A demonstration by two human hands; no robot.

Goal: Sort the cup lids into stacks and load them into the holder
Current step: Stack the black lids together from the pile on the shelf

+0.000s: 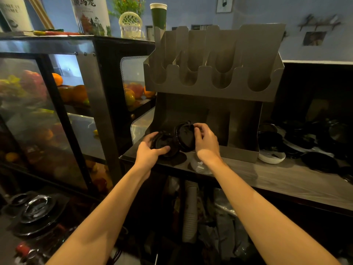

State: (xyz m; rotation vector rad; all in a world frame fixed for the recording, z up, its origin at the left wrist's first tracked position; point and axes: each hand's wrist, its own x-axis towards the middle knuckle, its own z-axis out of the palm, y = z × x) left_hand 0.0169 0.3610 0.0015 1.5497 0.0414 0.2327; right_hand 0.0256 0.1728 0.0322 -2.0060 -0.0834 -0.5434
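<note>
Forearms extended: left hand (150,151) grips tilted lid stack (162,143), right hand (206,143) pinches upright lids (184,136); canister (91,16) reads "乌龙".

The person's left hand (150,152) and right hand (206,142) are bare. Both forearms are bare as well, uncovered down to the picture's lower edge.

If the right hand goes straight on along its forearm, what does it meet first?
Probably the back wall of the lower bay of the metal holder, just behind the black lids that the right hand grips. Depth is unclear.
</note>
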